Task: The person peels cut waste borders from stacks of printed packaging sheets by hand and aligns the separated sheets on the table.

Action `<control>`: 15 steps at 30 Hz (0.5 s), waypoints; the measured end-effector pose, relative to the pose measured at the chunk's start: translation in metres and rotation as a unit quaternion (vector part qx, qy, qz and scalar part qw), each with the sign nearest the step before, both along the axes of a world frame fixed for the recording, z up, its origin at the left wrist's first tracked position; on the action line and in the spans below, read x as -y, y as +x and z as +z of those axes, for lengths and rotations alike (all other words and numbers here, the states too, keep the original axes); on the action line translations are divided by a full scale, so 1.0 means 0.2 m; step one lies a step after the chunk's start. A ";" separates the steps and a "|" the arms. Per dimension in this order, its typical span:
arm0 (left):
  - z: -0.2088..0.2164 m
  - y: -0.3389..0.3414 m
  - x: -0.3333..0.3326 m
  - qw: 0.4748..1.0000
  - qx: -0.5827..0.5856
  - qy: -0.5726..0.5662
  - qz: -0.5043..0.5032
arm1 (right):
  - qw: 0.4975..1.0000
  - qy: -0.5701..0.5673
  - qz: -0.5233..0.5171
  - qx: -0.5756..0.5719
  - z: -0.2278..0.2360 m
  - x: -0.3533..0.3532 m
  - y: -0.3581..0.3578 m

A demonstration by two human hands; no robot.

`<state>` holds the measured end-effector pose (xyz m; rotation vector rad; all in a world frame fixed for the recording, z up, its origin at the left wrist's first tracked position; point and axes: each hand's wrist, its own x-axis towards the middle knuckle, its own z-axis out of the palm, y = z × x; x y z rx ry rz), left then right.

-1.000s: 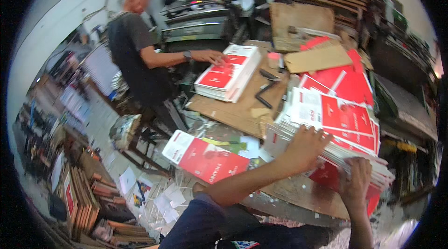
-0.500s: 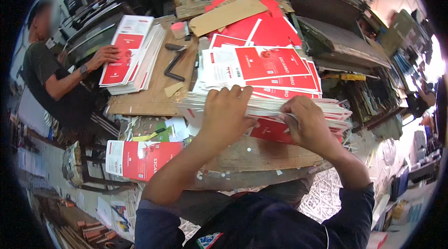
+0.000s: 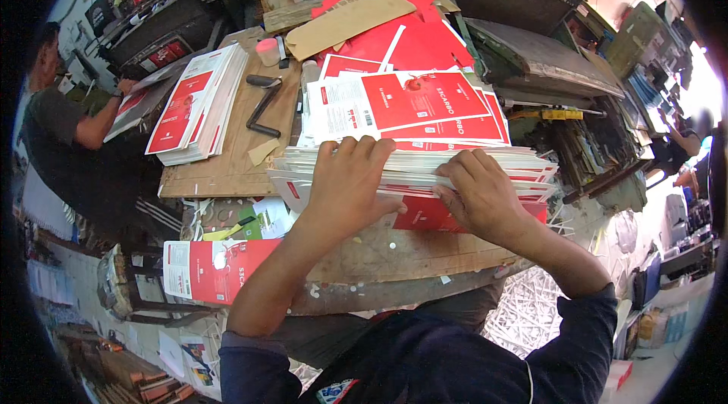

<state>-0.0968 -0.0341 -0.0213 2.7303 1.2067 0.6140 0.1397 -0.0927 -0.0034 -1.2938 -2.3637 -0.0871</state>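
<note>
A thick bundle of red-and-white printed card sheets (image 3: 428,216) stands on its long edge before me, white edges upward. My left hand (image 3: 350,183) is closed over its left part, fingers across the top and thumb on the front face. Farther right, my right hand (image 3: 483,195) pinches the sheets' upper edges between thumb and bent fingers. Just behind the bundle lies a fanned pile of similar red-and-white sheets (image 3: 425,101). A single printed sheet (image 3: 216,271) lies lower left, near my left forearm.
A tall stack of printed sheets (image 3: 199,104) stands on the wooden table (image 3: 227,175) at left. Nearby are a dark crank-shaped bar (image 3: 264,110), a pink-lidded jar (image 3: 268,51) and brown cardboard (image 3: 349,21). A co-worker (image 3: 64,123) is beyond the table's left end. Paper strips (image 3: 523,321) litter the floor.
The co-worker's hand has left the left stack and now rests at a dark machine farther back. The whole view has shifted slightly. My hands keep their hold on the bundle.
</note>
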 end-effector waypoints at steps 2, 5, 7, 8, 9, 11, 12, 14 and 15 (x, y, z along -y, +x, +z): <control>0.00 0.00 0.00 1.000 0.001 0.007 -0.001 | 1.000 0.003 -0.002 0.007 0.01 0.01 0.00; -0.02 0.00 0.01 0.999 0.014 0.051 -0.012 | 1.000 -0.017 0.013 0.012 0.04 0.01 0.00; -0.04 0.01 0.02 0.999 -0.011 0.051 0.012 | 0.997 -0.066 0.025 -0.010 0.07 -0.03 0.01; -0.03 0.01 0.02 0.999 -0.011 0.052 0.012 | 0.998 -0.065 0.025 -0.010 0.08 -0.04 0.01; -0.01 0.02 0.04 0.999 -0.018 0.038 0.023 | 0.994 -0.096 0.025 -0.039 0.09 -0.04 0.01; 0.00 0.03 0.04 0.999 -0.024 0.025 0.033 | 0.989 -0.126 0.024 -0.068 0.10 -0.07 0.02; 0.00 0.03 0.05 0.999 -0.030 0.018 0.033 | 0.986 -0.152 0.021 -0.071 0.11 -0.07 0.02; 0.00 0.02 0.05 0.999 -0.035 0.012 0.033 | 0.981 -0.177 0.018 -0.074 0.12 -0.07 0.03; 0.00 0.02 0.04 0.999 -0.030 0.015 0.032 | 0.984 -0.164 0.028 -0.065 0.12 -0.08 0.03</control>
